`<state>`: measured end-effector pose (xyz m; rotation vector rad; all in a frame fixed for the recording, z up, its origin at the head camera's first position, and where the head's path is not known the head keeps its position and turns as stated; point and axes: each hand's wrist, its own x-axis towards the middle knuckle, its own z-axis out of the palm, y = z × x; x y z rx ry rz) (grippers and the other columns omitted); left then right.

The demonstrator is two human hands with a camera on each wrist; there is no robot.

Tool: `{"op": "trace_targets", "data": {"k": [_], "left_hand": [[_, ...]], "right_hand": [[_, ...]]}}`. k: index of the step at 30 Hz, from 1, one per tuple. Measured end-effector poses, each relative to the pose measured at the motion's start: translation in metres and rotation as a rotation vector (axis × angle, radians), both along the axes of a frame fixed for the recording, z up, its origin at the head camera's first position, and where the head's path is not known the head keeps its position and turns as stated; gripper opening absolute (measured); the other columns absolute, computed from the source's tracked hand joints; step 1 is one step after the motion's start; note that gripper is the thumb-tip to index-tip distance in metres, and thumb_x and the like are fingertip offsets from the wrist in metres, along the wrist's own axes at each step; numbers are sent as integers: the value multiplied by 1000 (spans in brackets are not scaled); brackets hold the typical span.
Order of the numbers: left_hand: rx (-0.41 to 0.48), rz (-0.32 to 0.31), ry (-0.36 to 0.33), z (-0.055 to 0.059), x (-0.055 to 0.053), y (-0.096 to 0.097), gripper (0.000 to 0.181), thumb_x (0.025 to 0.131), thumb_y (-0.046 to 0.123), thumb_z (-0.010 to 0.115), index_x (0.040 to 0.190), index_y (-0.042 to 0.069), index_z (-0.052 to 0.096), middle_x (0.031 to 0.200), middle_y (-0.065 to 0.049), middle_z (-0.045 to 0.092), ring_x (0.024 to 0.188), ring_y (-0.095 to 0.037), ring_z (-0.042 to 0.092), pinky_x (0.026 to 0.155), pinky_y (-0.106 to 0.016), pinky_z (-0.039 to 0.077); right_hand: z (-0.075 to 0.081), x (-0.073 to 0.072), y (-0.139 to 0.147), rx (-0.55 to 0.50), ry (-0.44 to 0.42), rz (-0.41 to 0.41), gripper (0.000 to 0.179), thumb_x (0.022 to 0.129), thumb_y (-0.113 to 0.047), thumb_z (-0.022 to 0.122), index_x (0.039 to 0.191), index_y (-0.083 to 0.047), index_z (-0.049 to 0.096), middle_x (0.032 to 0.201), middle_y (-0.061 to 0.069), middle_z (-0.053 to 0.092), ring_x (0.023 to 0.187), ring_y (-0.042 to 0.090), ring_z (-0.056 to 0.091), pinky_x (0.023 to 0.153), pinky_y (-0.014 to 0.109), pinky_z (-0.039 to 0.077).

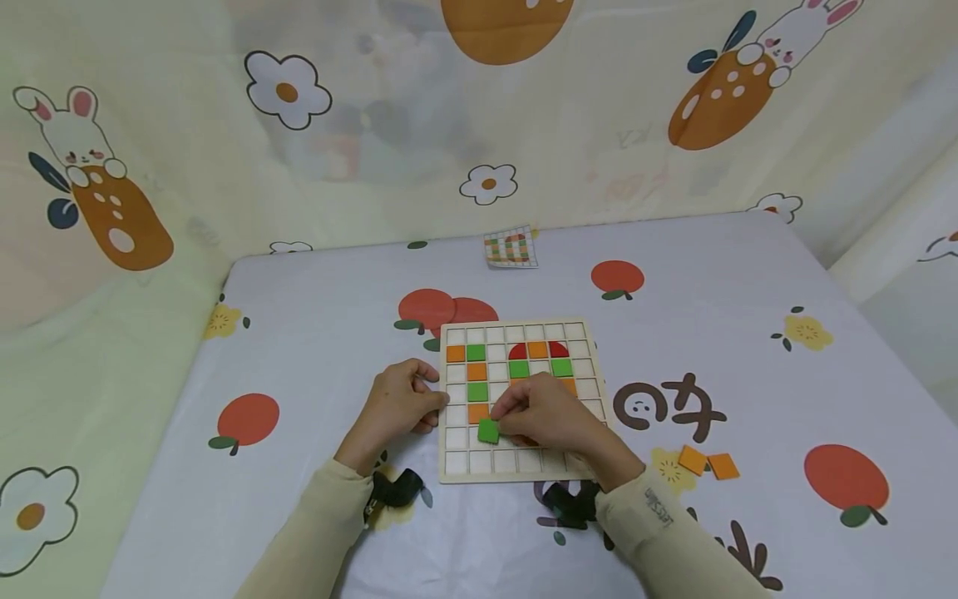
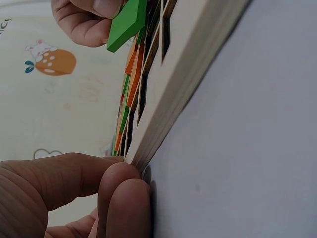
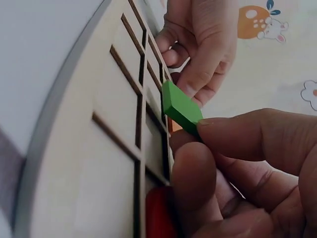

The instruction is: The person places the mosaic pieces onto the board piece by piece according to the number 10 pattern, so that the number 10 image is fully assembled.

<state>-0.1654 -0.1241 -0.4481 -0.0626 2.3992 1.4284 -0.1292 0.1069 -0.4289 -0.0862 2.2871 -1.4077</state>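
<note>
A wooden grid board lies on the table with square orange and green tiles and red rounded pieces set in its cells. My left hand holds the board's left edge between thumb and fingers. Between thumb and fingertips, my right hand pinches a green square tile over the lower left cells, just below an orange tile. In the right wrist view the green tile is tilted above the board, and a red piece shows under the fingers. My right hand hides part of the middle cells.
Two loose orange tiles lie on the tablecloth to the right of the board. A small printed pattern card stands at the table's back edge. Black wrist straps sit on both wrists. A printed curtain hangs behind the table.
</note>
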Motion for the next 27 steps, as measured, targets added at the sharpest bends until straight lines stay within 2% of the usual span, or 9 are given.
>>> {"op": "trace_targets", "data": {"k": [7, 15, 27], "left_hand": [[1, 7, -6, 1, 0, 0, 27, 89, 7, 80, 110, 3, 64, 79, -10, 65, 54, -16, 65, 53, -28, 60], [8, 3, 0, 1, 1, 0, 27, 89, 7, 80, 110, 2, 64, 78, -10, 65, 53, -16, 65, 52, -28, 59], [2, 3, 2, 2, 1, 0, 27, 89, 7, 80, 111, 2, 64, 78, -10, 66, 53, -16, 65, 52, -28, 59]], "right_hand": [[2, -3, -8, 35, 15, 38, 8, 88, -3, 74, 90, -9, 79, 80, 3, 72, 65, 18, 59, 53, 23, 48], [2, -1, -13, 87, 47, 31, 8, 89, -3, 75, 88, -9, 79, 85, 0, 71, 79, 19, 59, 59, 25, 50], [1, 1, -17, 126, 88, 28, 11, 88, -2, 77, 84, -12, 78, 81, -2, 70, 79, 18, 58, 62, 27, 49]]}}
